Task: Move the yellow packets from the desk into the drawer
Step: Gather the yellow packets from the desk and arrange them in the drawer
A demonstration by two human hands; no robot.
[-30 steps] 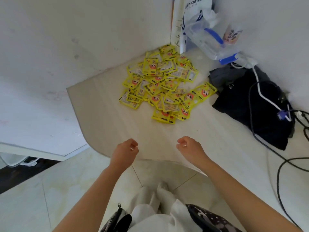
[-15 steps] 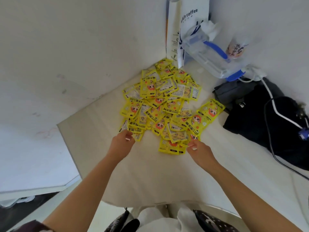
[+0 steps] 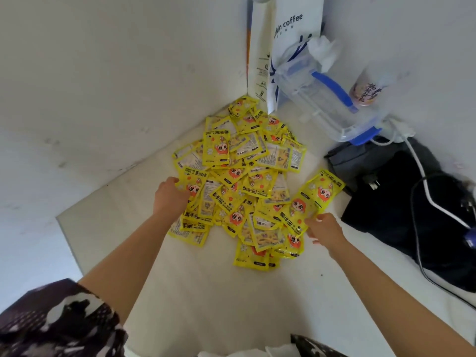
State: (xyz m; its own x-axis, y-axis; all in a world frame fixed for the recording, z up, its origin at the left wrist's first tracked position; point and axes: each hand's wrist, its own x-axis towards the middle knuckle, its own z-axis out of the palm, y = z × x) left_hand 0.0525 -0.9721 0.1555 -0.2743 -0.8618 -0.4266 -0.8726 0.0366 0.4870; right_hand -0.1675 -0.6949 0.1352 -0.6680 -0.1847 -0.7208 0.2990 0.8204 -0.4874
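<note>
Both arms reach across the desk from its near edge toward the heap of yellow packets, which fills the far corner of the desk where the two white walls meet. No drawer in view.

Left hand at the heap's left flank, fingers tucked in among the packets and hidden there; whether curled round any or merely pushing, cannot tell. Right hand at the heap's right flank, thumb and fingers closing on the lower edge of a hand-warmer packet with an orange-haired cartoon face.

To do this step well: better to sweep both hands inward under the flanks and gather a stack than to pick singles; slick foil pouches likely to slide over one another, so squeeze from both sides and keep the bundle level. Mind the stray packet lying to the right, near the black bag and its cables.

Readable on several packets: "HAND WARMER" under bold Chinese characters. Further back, in the very corner, a white paper bag printed "…kin coffee", first letters hidden. Beside it a clear plastic box with blue clips and a cup with Chinese script, too small to read.
</note>
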